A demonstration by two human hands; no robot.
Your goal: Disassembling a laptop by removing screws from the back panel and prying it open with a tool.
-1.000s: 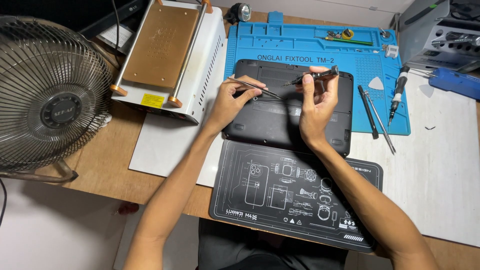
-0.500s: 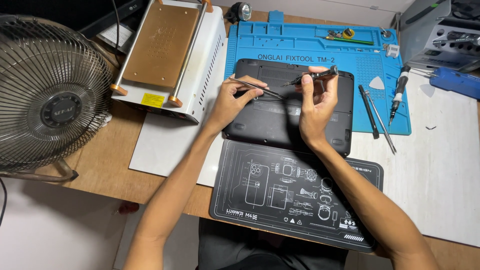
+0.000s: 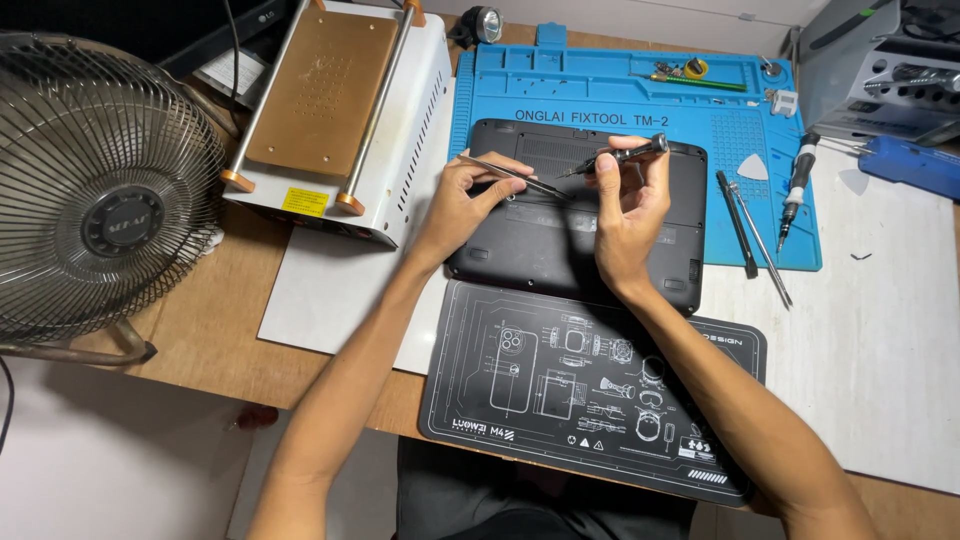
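In the head view, we look down on our two hands working over a black laptop [image 3: 560, 225], which lies bottom side up on a blue repair mat [image 3: 620, 90] on the bench [image 3: 200, 320]. The laptop sits half on the blue mat and touches with its near edge a black printed mat [image 3: 590, 400]; we judge this keeps the shell from sliding and gives small parts a place to stay.

Our left hand [image 3: 465, 200] comes from the lower left, forearm stretched diagonally, wrist resting close to the laptop's left part. Its grip is pressed together, pinching thin tweezers [image 3: 515, 178] between thumb and forefinger; the tips point right, toward the middle of the rear edge.

Our right hand [image 3: 625, 205] rises from the lower right, wrist bent and the palm turned to the left. Its grip pinches a slim black screwdriver [image 3: 620, 157], held slanted, the tip down to the left. The two tool tips almost meet over the same spot of the laptop, probably so that one tool can steady what the other one turns.

To the right, spare tools [image 3: 745, 235] lie on the blue mat, near but apart. A metal fan [image 3: 100, 190] and a white heating machine [image 3: 340, 120] stand at the left.
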